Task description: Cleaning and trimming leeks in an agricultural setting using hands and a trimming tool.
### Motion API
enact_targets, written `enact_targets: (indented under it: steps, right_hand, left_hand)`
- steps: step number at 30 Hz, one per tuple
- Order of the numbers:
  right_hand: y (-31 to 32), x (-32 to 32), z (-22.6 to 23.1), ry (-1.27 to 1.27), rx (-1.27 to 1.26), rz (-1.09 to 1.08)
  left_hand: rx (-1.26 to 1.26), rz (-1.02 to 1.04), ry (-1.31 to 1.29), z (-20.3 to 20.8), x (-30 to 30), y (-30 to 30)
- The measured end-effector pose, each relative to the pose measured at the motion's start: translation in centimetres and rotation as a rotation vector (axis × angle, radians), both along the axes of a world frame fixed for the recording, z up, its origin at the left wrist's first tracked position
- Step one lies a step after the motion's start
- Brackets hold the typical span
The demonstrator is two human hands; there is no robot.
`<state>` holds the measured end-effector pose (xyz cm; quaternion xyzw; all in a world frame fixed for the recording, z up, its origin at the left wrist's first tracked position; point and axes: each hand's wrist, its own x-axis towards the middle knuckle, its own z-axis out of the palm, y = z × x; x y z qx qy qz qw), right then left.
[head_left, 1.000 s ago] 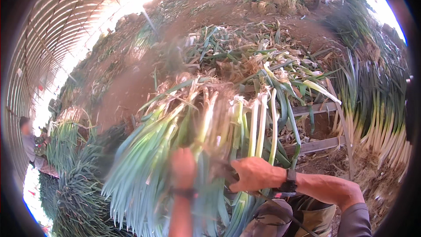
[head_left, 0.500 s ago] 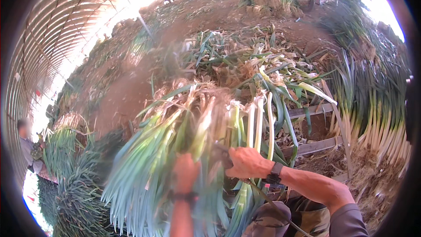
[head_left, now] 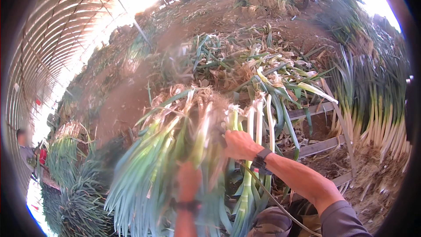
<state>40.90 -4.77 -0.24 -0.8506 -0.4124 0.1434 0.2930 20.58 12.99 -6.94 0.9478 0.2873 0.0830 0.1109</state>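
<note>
Long green onions (head_left: 144,166) lie in a thick row before me, leaves toward me and pale roots away. My left hand (head_left: 189,182), blurred, appears closed around the lower part of a green onion (head_left: 202,136), whose pale stalk runs up from it. Just right of that stalk is my right hand (head_left: 239,144), closed around a dark tool whose front end is blurred. From below this hand a thin hose (head_left: 274,199) runs down to the right. Beside it stand several white-stalked onions (head_left: 259,118) with peeled-looking shanks.
A wooden frame (head_left: 315,147) lies at right, beside trimmed onions (head_left: 381,118) with bare roots. Torn leaves (head_left: 245,61) are heaped beyond. More onion bundles (head_left: 83,188) and a person (head_left: 26,151) are at left. A metal post (head_left: 131,15) slants down under the arched roof.
My right hand has moved up and slightly left, close to the stalk. My left hand has dropped a little lower. The view has shifted slightly.
</note>
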Motion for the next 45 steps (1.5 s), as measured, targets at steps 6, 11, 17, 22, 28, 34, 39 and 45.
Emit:
enact_targets:
  steps: [6, 11, 17, 22, 28, 34, 39, 45]
  right_hand:
    - [-0.9, 1.0, 1.2, -0.008, -0.005, 0.056]
    - [-5.0, -1.6, 5.3, 0.193, -0.038, 0.188]
    - [-13.1, -7.3, 7.1, 0.235, -0.028, 0.416]
    - [-16.1, -9.8, 8.2, 0.18, 0.009, 0.479]
    - [-16.0, -9.1, 7.4, 0.161, -0.075, 0.462]
    - [-15.3, -9.5, 6.7, 0.173, -0.106, 0.513]
    - [-14.3, -9.3, 5.5, 0.097, -0.035, 0.491]
    - [-13.7, -9.0, 6.3, 0.083, -0.082, 0.435]
  left_hand:
    - [-0.017, -0.031, -0.058, -0.3, -0.1, 1.3]
    - [-0.148, -0.017, -0.127, 1.6, 0.9, 1.8]
    - [-0.287, 0.08, -0.172, 3.6, 1.0, 0.0]
    - [-0.302, 0.035, -0.177, 2.8, -0.7, -2.2]
    - [-0.465, 0.063, -0.2, 3.1, -1.5, -5.3]
    - [-0.768, 0.024, -0.359, 1.1, -2.1, -4.7]
    - [-1.191, 0.106, -0.564, 3.3, -2.0, -5.8]
    - [-1.247, 0.141, -0.573, 4.4, -2.0, -6.4]
